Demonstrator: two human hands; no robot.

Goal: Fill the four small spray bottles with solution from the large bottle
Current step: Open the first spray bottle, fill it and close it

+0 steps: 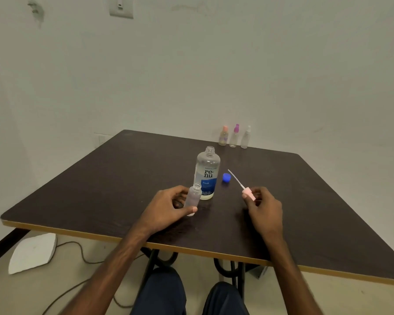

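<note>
A dark table (123,178) stands against pale walls (191,64), above a beige floor (43,292).

Uncapped large bottle (207,173) upright on table (100,189), open small bottle (193,197) just before it, three capped bottles (234,136) at far edge.

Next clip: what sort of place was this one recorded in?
Most likely a plain indoor room, in a home or an office rather than a workshop; I can't tell which. Signs: a bare pale wall with a switch plate, a dark table, and a loose cable on the floor.
</note>
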